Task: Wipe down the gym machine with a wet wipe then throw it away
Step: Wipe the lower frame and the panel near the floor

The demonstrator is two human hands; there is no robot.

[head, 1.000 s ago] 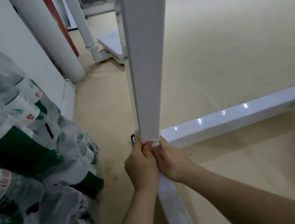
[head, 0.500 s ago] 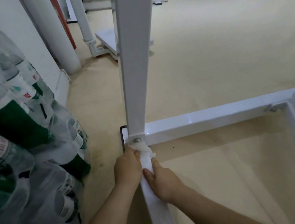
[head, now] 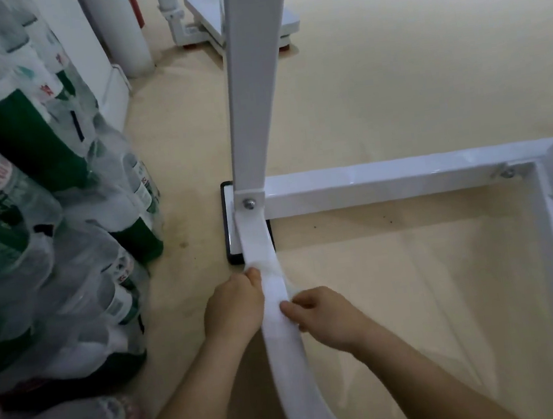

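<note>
Your left hand (head: 234, 307) and right hand (head: 322, 318) sit on either side of the white painted metal floor bar (head: 284, 353) of the gym machine, just below where it joins the white square upright post (head: 254, 91) at a silver bolt (head: 249, 203). The thin white wet wipe (head: 270, 275) lies draped over the top of that bar between your hands and is hard to tell apart from the paint. A filmy edge of it hangs off the right side. Your left grip is closed, its fingers curled against the left face of the bar and pinching the wipe there. Your right grip is closed too, with the thumb on top of the bar and the fingers bent round the wipe's right edge. A white cross bar (head: 402, 177) runs off to the right from the post, and a black foot pad (head: 230, 221) sits under the joint on the beige floor (head: 389, 58). Shrink-wrapped packs of green-labelled plastic bottles (head: 26, 203) are stacked at your left.
</note>
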